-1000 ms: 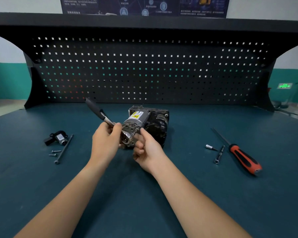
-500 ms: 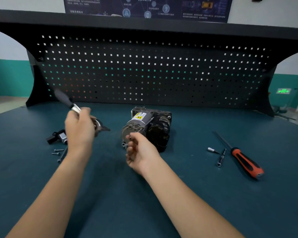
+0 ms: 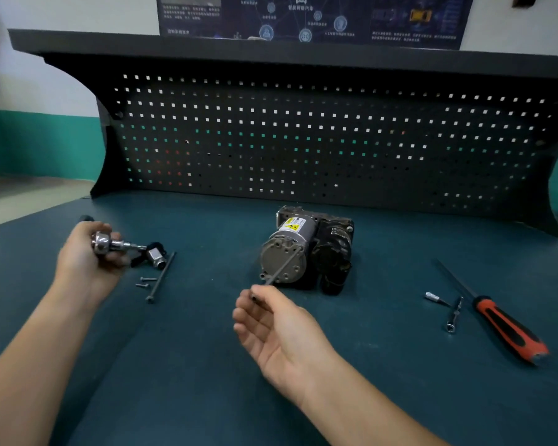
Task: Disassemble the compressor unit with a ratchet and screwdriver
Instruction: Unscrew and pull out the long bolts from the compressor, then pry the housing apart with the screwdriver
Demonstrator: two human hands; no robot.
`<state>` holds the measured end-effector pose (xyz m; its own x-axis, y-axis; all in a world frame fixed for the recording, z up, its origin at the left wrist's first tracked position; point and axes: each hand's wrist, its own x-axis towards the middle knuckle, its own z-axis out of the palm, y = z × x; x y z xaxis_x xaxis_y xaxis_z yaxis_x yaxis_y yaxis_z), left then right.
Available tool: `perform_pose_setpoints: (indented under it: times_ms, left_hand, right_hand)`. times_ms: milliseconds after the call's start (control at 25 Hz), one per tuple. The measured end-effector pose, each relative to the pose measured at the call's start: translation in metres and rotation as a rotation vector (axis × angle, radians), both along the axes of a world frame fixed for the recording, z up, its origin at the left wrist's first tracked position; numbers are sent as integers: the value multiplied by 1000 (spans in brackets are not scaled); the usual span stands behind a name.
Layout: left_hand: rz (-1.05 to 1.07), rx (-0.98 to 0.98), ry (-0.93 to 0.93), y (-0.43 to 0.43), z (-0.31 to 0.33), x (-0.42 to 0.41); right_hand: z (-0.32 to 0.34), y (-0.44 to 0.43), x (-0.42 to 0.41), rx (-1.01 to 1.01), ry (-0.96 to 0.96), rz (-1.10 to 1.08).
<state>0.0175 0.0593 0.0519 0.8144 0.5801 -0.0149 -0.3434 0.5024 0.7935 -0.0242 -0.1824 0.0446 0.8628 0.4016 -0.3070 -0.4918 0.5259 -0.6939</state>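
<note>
One compressor unit (image 3: 306,249) sits mid-way across the surface (image 3: 207,365), grey end cap facing the person. The right hand (image 3: 277,329) pinches a long bolt (image 3: 282,268) whose far end meets that cap. Well to the left, the left hand (image 3: 84,262) grips the ratchet (image 3: 110,244) — chrome head showing — beside a loose bolt (image 3: 161,278). A screwdriver (image 3: 503,323) lies far right.

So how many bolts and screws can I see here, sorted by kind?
Long bolts: 2, one lying loose, one pinched by the right hand
Short screws: 2
Total: 4
</note>
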Motion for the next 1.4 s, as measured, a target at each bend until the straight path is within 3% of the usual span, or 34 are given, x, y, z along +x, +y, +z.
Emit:
perform_pose_setpoints:
  times_ms: [80, 200, 360, 600, 840, 960, 1080, 1160, 1200, 1280, 1400]
  left_hand:
    - [-16, -45, -10, 17, -5, -6]
    - [-52, -118, -72, 25, -10, -10]
    - [-44, -103, -53, 23, -12, -10]
    - [-117, -186, -73, 11, -18, -13]
    - [-177, -218, -75, 5, -19, -8]
    - [-148, -226, -74, 4, -21, -7]
    - [-117, -208, -10, 2, -22, -3]
    - [-42, -22, 79, -9, -18, -3]
    - [7, 185, 124, -18, -16, -4]
    - [166, 842, 121, -42, -19, -12]
    - [299, 1882, -205, -94, -21, -25]
  right_hand:
    - [2, -2, -8, -40, -34, 31]
    - [-7, 2, -29, -186, -155, 245]
    - [-13, 18, -33, -295, -218, 425]
    - [-25, 76, 50, -661, -338, 277]
    - [-37, 134, 81, -1062, -719, 267]
    - [-39, 148, 88, -1120, -846, 309]
    - [-41, 134, 82, -973, -889, 329]
    - [-41, 108, 73, -868, -864, 332]
    - [-41, 89, 68, -834, -851, 330]
    - [-40, 46, 58, -782, -824, 277]
    - [-20, -24, 40, -609, -797, 61]
